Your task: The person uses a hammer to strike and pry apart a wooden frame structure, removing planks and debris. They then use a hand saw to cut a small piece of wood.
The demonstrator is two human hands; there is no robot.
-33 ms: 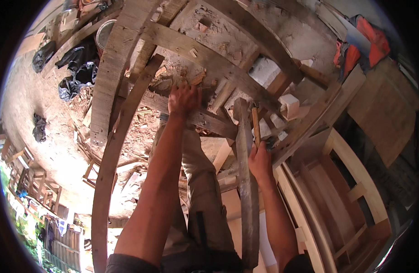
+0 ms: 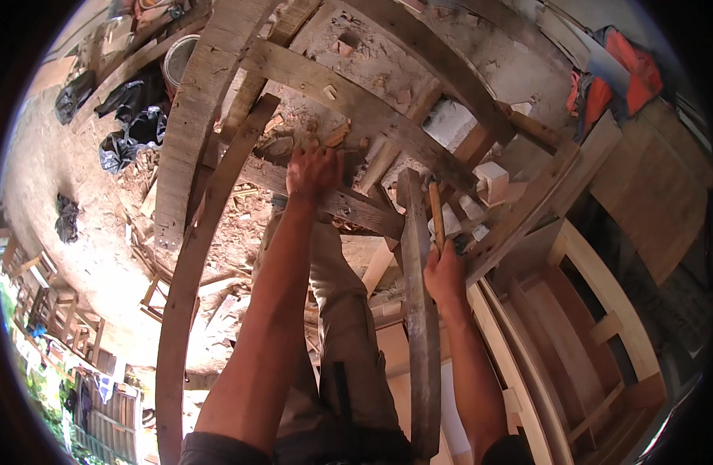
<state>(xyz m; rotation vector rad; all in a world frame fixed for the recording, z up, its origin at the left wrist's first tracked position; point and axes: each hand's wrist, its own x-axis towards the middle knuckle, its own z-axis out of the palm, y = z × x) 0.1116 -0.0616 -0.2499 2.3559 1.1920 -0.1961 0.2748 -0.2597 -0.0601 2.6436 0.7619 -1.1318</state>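
My left hand [image 2: 314, 170] grips a worn wooden crosspiece [image 2: 364, 211], its fingers curled over the far edge. The crosspiece meets an upright timber post [image 2: 420, 310] at its right end. Just right of that post, my right hand [image 2: 445, 275] is closed round the wooden handle of a hammer [image 2: 436, 208]. The handle points away from me, and the hammer's head is hard to make out against the timbers behind it. A long curved timber [image 2: 190, 287] runs along the left of my left arm.
A crossbeam [image 2: 356, 97] spans the frame beyond my hands. Wood chips and scraps cover the ground [image 2: 232, 213]. Black plastic bags [image 2: 143, 128] lie at the far left. A pale wooden cabinet frame [image 2: 612, 302] stands at right, with orange-and-grey cloth [image 2: 632, 66] behind it.
My right hand and the hammer have shifted very slightly to the right. My left hand stays in place on the crosspiece.
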